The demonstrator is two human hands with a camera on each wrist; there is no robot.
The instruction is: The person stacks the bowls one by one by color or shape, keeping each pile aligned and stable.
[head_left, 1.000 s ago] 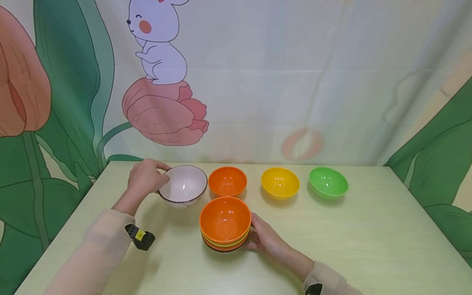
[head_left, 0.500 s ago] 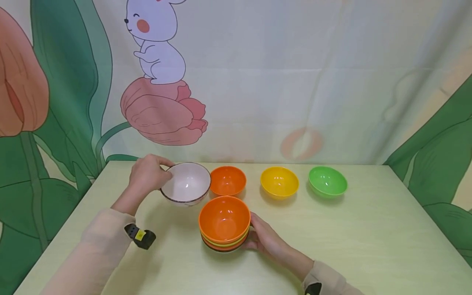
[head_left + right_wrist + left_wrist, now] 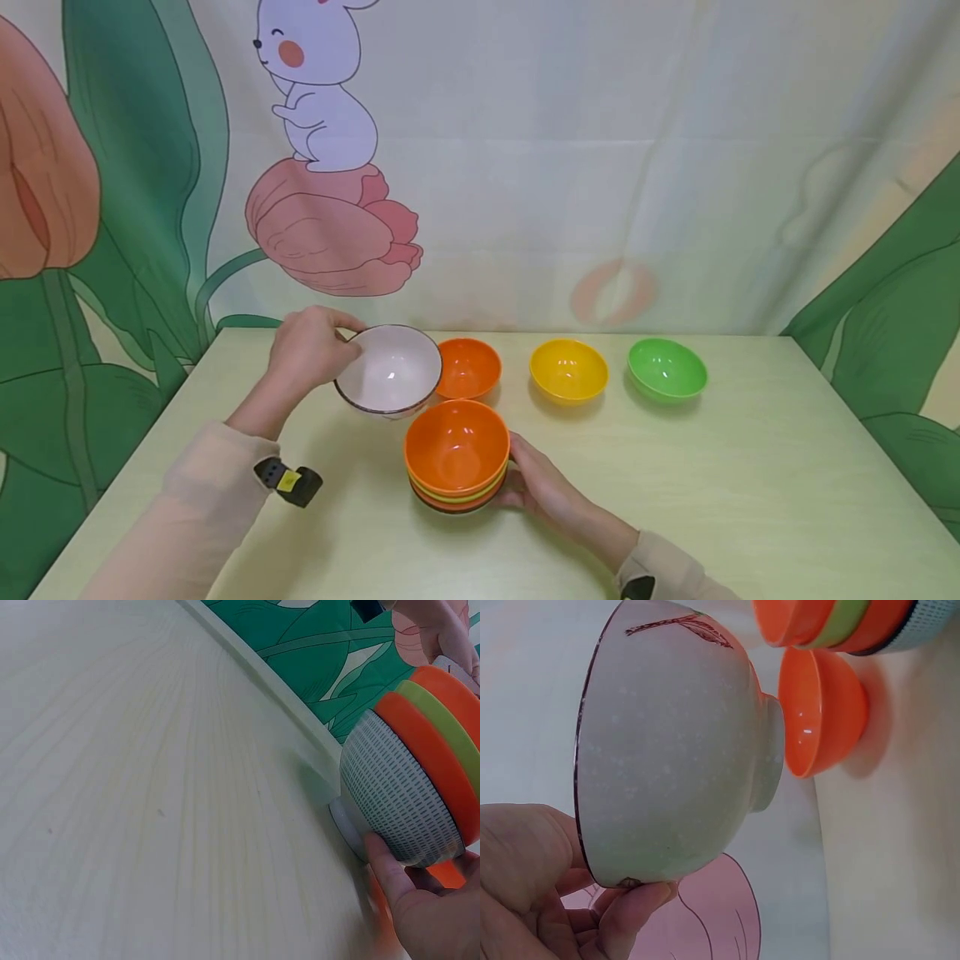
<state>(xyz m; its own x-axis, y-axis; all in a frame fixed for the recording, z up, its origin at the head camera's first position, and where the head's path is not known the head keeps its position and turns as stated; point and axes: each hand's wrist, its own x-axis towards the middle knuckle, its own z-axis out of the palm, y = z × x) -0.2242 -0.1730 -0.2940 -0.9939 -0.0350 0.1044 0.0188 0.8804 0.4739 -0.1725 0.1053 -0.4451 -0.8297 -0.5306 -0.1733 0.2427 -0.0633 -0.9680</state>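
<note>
My left hand (image 3: 311,354) pinches the left rim of a white bowl (image 3: 393,371) with a dark brown edge. In the left wrist view this white bowl (image 3: 667,750) is lifted off the table, its foot ring showing. My right hand (image 3: 543,483) holds the right side of a stack of nested bowls, topped by an orange bowl (image 3: 457,446). Below that come a yellow-green bowl (image 3: 442,724), another orange bowl (image 3: 427,757) and a patterned bowl (image 3: 390,791) at the bottom. The right fingers lie against the patterned bowl near its foot.
Along the back of the table (image 3: 750,483) stand a small orange bowl (image 3: 472,371), a yellow bowl (image 3: 568,371) and a green bowl (image 3: 667,371). The white bowl overlaps the small orange one in the head view. A printed curtain (image 3: 510,167) hangs behind.
My left hand has carried the white bowl up and to the right, towards the stack, and it now covers part of the small orange bowl. The right hand and the stack stay put.
</note>
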